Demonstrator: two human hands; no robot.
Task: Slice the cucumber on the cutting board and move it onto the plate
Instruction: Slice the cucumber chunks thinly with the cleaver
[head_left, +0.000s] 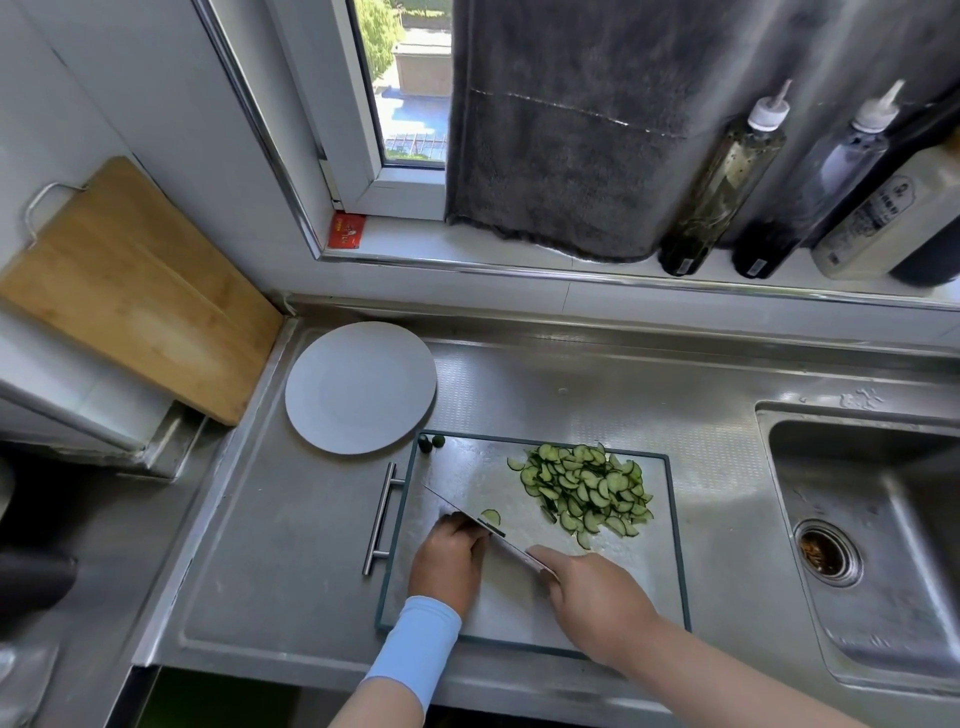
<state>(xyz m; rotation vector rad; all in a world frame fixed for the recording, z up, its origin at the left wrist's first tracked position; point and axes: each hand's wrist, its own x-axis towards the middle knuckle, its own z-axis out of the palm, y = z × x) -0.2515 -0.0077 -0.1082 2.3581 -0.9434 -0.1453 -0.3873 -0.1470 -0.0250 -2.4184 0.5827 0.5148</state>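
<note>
Right grip (597, 603) clasping knife (467, 514), left grip (449, 556) curled, hold unclear, cucumber slices (587, 486) on board (654, 587)

**Printed marks on the windowsill items**

No text can be read. The white bottle (883, 218) at the far right of the windowsill (467, 248) bears a round emblem above lines of dark print, too blurred to make out. The small red card (347, 231) by the window frame's corner carries pale markings, likewise illegible.
</note>
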